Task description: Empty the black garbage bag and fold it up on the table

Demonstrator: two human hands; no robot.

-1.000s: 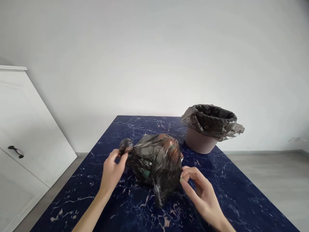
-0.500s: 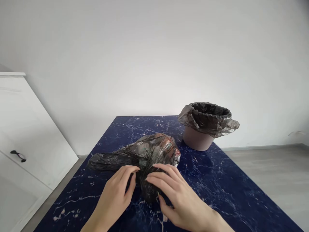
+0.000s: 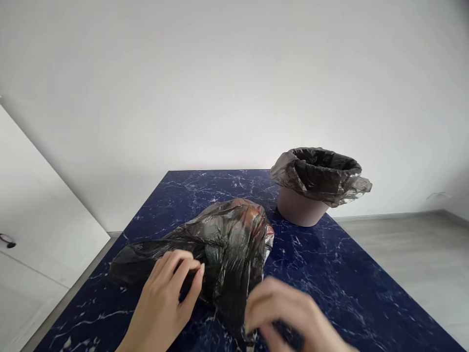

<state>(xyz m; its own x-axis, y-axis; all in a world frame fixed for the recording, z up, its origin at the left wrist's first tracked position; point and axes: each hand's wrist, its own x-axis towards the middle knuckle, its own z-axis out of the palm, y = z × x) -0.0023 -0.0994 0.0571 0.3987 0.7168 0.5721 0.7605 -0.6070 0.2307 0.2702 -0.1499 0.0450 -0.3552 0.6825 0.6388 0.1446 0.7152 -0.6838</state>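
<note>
Spreading wider now: filled bag [image 3: 234, 249]

Your bag [image 3: 234, 239] was thin, crinkled, glossy plastic, like the liner [image 3: 320, 188]; bin [image 3: 300, 210] looked smooth, matt; your tabletop [image 3: 200, 185], smooth, marble-veined.

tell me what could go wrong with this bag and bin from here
The bag looks thin and lumpy, so it might tear if the right hand, at its near end, pulls hard. The bin stands close to the right edge of the table, so a knock could tip it off.
</note>
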